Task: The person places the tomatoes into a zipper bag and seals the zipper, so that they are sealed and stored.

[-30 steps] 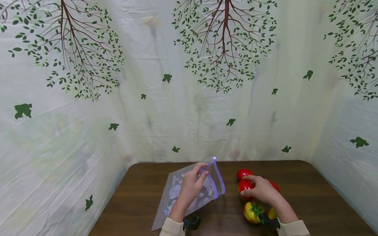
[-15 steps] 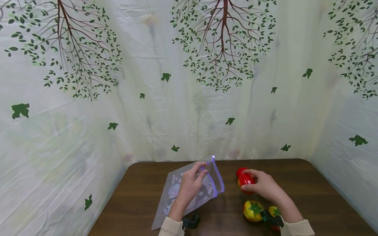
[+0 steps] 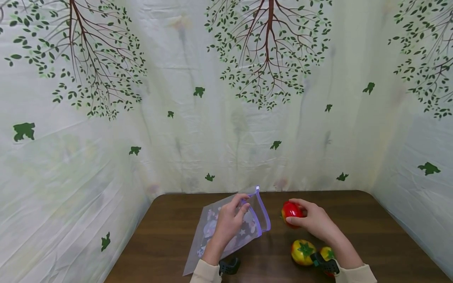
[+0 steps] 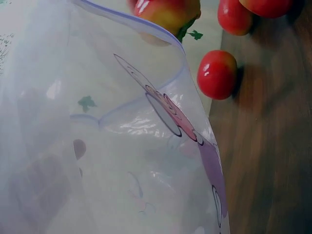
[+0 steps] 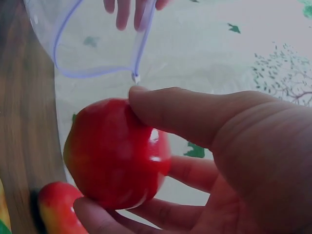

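Note:
In the head view my left hand (image 3: 231,220) pinches the purple-zipped mouth of a clear printed zip bag (image 3: 226,236), which gapes toward the right. My right hand (image 3: 316,222) grips a shiny red toy tomato (image 3: 293,213) between thumb and fingers, just right of the bag mouth. Up close in the right wrist view, the tomato (image 5: 117,153) fills the grasp, apart from the bag's zipper (image 5: 92,74). The left wrist view shows the bag's film (image 4: 141,161) and, beyond its edge, the held tomato (image 4: 173,14) with a green leafy end.
Near my right wrist sit a yellow-red toy tomato (image 3: 303,252) with a green star top and another yellow one (image 3: 327,252), partly behind the wristband. A smaller red fruit (image 4: 217,74) lies on the brown table (image 4: 273,146). A leaf-printed curtain (image 3: 240,129) stands behind.
My right hand has raised the red tomato and brought it slightly back and left, away from the yellow ones. The left hand and bag have hardly moved.

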Available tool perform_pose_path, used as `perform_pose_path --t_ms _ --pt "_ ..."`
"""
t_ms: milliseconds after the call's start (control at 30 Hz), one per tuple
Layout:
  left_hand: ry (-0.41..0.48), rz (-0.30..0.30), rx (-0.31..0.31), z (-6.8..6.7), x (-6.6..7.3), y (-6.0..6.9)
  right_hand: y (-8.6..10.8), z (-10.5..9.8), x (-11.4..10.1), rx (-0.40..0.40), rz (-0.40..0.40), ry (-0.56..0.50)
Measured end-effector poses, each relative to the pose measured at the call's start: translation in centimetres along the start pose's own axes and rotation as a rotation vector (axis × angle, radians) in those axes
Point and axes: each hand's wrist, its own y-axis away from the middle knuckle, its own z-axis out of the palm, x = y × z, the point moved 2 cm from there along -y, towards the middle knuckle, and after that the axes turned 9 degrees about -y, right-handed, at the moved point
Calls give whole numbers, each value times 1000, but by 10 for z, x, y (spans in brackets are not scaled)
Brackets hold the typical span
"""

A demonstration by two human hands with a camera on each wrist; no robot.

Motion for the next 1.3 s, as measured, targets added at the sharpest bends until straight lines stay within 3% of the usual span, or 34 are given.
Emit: perform_pose_path --t_ms 633,933,1300 --pt "-8 8 25 1 6 0 1 18 -14 54 -38 -99" --pt "-20 46 81 2 7 -1 3 25 -21 37 -41 -136" --pt "31 31 56 3 11 -2 2 32 -25 9 -63 -169"
